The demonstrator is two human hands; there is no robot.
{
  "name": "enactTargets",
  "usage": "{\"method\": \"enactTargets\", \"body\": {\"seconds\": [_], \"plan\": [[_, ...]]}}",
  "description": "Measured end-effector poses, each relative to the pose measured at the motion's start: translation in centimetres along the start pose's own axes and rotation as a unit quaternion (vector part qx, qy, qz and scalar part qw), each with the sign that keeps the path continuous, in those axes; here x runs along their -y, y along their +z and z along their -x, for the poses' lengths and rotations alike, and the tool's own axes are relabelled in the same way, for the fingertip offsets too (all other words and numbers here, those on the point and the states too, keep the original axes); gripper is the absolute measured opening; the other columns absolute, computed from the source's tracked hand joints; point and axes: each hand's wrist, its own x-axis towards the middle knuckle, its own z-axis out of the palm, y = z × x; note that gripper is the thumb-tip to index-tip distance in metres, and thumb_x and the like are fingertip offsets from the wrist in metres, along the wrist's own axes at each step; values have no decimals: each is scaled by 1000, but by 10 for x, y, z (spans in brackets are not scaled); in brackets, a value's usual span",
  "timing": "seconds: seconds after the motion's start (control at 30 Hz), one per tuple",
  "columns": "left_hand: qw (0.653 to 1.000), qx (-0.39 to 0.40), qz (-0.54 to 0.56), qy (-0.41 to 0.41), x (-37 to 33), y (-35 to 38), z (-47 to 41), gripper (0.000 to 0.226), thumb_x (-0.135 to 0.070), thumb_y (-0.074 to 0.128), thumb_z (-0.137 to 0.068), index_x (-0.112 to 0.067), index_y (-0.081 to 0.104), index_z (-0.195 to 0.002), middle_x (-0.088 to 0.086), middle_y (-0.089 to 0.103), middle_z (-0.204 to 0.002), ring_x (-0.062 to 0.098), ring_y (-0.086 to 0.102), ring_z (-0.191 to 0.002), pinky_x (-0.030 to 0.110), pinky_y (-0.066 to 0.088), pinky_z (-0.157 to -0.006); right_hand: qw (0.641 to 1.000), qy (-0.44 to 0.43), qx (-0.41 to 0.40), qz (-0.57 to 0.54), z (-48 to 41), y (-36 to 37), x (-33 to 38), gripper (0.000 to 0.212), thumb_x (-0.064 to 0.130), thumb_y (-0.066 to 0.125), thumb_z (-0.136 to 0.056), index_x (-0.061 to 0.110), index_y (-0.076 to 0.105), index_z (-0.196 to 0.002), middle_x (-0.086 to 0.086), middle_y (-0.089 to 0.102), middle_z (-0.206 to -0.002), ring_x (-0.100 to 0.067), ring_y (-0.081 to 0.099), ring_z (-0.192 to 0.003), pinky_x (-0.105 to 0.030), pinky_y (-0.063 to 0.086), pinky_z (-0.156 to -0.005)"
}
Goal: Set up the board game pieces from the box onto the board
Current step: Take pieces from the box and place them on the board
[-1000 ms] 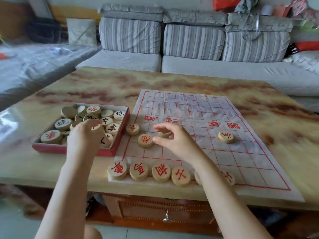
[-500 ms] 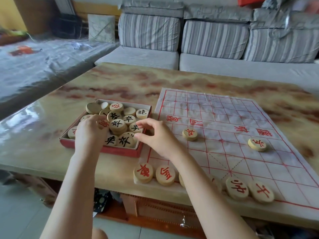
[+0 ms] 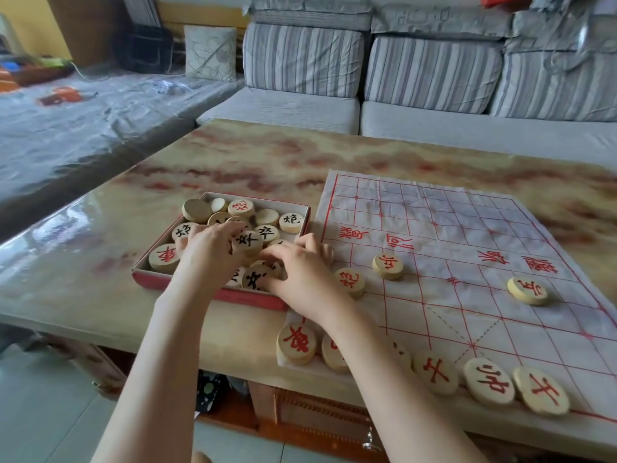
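both my hands are down in the box (image 3: 213, 294), which sits on the tabletop (image 3: 100, 262) just left of the board (image 3: 467, 228). my left hand (image 3: 210, 252) lies over the pile, its fingers (image 3: 230, 228) bent down among the discs. my right hand (image 3: 300, 279) reaches in from the board side. i cannot tell whether either has a piece pinched.

done so far, as i judge it: part of red's back row along the near edge, from the red chariot (image 3: 296, 342) to the general (image 3: 489, 380) and the guard (image 3: 541, 390) beside it. further up stand a red cannon (image 3: 349, 282), one red soldier (image 3: 388, 267) near it and a second soldier (image 3: 527, 290) well to the right.

left to do: the rest of red and every black piece (image 3: 248, 242), all in the box. no piece stands on the far half of the board.
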Motion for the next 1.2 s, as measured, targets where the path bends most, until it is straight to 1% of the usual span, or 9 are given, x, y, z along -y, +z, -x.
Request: {"method": "enactTargets", "body": {"seconds": [0.07, 0.23, 0.4, 0.5, 0.6, 0.73, 0.9, 1.07, 1.2], "plan": [[999, 31, -7, 6, -1, -1, 0, 48, -31, 68, -77, -28, 56, -123, 4, 59, -123, 30, 42, -118, 43, 30, -104, 1000, -7, 1, 10, -1, 2, 0, 37, 21, 56, -86, 26, 58, -124, 6, 59, -116, -13, 24, -108, -27, 10, -76], [1000, 2, 10, 3, -10, -2, 0, 50, -42, 72, -72, -24, 62, -117, 4, 60, -118, 28, 46, -118, 41, 28, -105, 999, 5, -5, -33, -2, 2, 2, 37, 14, 56, -86, 22, 58, -122, 2, 60, -118, -20, 37, -114, -37, 27, -101], [997, -44, 67, 18, -18, -9, 3, 55, -29, 79, -66, -16, 63, -117, 10, 57, -111, 28, 52, -106, 36, 41, -94, 983, 25, -103, -149, -2, -17, -5, 23, 15, 57, -89, 21, 63, -110, 4, 56, -108, -4, 51, -91, -20, 41, -86], [990, -56, 128, 32, -31, -9, 4, 54, -26, 81, -64, -16, 64, -114, 5, 57, -106, 18, 58, -92, 27, 45, -83, 970, 87, -122, -190, -4, -38, -27, 23, 10, 55, -90, 19, 66, -108, 2, 61, -105, -7, 55, -94, -12, 42, -84], [988, -32, 145, 43, -58, 2, -7, 52, -26, 82, -63, -13, 65, -111, 7, 61, -105, 19, 60, -93, 25, 45, -84, 915, 201, -125, -328, -14, -65, -54, 23, 4, 51, -92, 16, 66, -104, -2, 62, -100, -22, 61, -95, -30, 56, -76], [990, 31, 119, 66, -100, 13, -47, 46, -28, 77, -68, -12, 66, -109, 10, 62, -104, 25, 57, -100, 30, 46, -89, 857, 287, -107, -414, -30, -95, -96, 40, -3, 67, -79, 6, 59, -117, -16, 62, -117, -23, 63, -91, -30, 55, -80], [988, 103, 77, 83, -130, 35, -86, 34, -31, 64, -70, -10, 69, -96, 9, 66, -102, 28, 59, -97, 33, 48, -87, 906, 324, -129, -239, -49, -110, -139, 54, 4, 77, -70, 9, 58, -120, -8, 63, -112, -14, 59, -86, -20, 48, -68], [989, 124, 41, 76, -131, 62, -112, 29, -20, 65, -76, -10, 68, -103, 11, 61, -113, 28, 56, -103, 31, 47, -89, 934, 325, -131, -67, -76, -109, -171, 47, 23, 80, -68, 14, 64, -111, -7, 66, -111, -24, 56, -107, -29, 46, -82], [992, 104, 29, 65, -131, 75, -121, 23, -19, 62, -77, -5, 68, -95, 10, 59, -105, 29, 55, -98, 25, 41, -80, 941, 317, -117, -11, -87, -98, -184, 43, 36, 77, -69, 19, 65, -107, -5, 65, -109, -27, 49, -113, -36, 47, -90]]}}
